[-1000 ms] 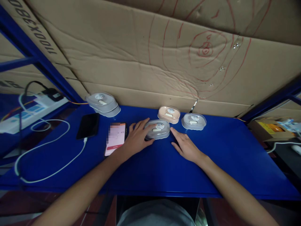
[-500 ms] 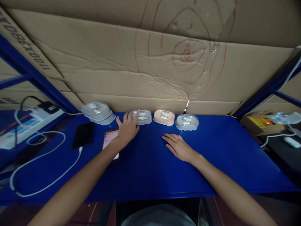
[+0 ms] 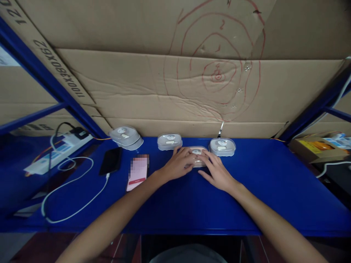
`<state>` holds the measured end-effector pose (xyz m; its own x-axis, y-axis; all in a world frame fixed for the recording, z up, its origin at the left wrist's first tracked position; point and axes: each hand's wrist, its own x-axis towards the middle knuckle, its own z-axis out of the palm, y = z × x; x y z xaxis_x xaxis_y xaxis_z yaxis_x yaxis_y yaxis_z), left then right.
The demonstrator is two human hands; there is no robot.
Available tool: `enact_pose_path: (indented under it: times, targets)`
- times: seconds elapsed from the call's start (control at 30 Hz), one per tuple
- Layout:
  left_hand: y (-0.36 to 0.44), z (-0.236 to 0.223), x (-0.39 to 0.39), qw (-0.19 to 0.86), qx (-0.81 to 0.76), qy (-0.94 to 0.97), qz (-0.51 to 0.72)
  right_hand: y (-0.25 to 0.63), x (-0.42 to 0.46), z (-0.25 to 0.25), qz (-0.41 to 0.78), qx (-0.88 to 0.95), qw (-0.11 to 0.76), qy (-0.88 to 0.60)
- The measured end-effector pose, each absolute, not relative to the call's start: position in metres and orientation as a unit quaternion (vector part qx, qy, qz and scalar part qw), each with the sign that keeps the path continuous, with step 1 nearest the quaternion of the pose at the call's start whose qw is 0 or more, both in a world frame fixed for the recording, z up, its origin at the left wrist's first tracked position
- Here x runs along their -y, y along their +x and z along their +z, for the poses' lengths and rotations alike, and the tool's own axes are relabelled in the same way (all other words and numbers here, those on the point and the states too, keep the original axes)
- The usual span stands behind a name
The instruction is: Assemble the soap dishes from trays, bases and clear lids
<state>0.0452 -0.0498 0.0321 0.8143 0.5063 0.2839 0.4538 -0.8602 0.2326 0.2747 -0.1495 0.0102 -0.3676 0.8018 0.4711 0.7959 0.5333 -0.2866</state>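
Both my hands meet on a peach-coloured oval plastic case (image 3: 196, 152) near the back of the blue table (image 3: 192, 204). My left hand (image 3: 178, 163) grips its left side with curled fingers, and my right hand (image 3: 216, 171) holds its right side. A grey case (image 3: 169, 141) lies to its left and another grey case (image 3: 222, 146) to its right, both untouched. Most of the peach case is hidden under my fingers.
A stack of grey cases (image 3: 125, 136) lies at the back left. A dark phone (image 3: 110, 160) on a white cable (image 3: 71, 197) and a lit phone (image 3: 137, 171) lie left of my hands. A power strip (image 3: 60, 149) sits far left, a cardboard box (image 3: 315, 148) far right, a cardboard wall (image 3: 175, 84) behind.
My left hand left the grey case at the back and moved right onto the peach case. My right hand rose from the table to its other side. The peach case came slightly forward.
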Motion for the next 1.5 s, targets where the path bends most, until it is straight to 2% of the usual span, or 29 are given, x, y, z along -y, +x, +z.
enact_pose_path:
  times: [0.17, 0.43, 0.7, 1.0, 1.3, 1.5]
  targets:
    - [0.018, 0.021, 0.071, 0.122, -0.255, 0.939, 0.193, 0.272, 0.150, 0.009, 0.023, 0.848, 0.275, -0.453]
    - [0.004, 0.006, 0.057, 0.229, -0.281, 0.910, 0.199, 0.274, 0.147, 0.003, 0.023, 0.845, 0.266, -0.463]
    - [0.003, 0.010, 0.062, 0.404, -0.284, 0.822, 0.284, 0.271, 0.151, 0.006, -0.004, 0.813, 0.279, -0.511]
    - [0.005, 0.006, 0.060, 0.414, -0.309, 0.808, 0.281, 0.272, 0.152, 0.000, -0.011, 0.844, 0.249, -0.475]
    - [0.010, 0.002, 0.065, 0.387, -0.319, 0.810, 0.303, 0.268, 0.155, 0.003, -0.037, 0.848, 0.269, -0.456]
    - [0.010, 0.000, 0.062, 0.388, -0.317, 0.803, 0.322, 0.262, 0.154, 0.008, -0.004, 0.879, 0.226, -0.420]
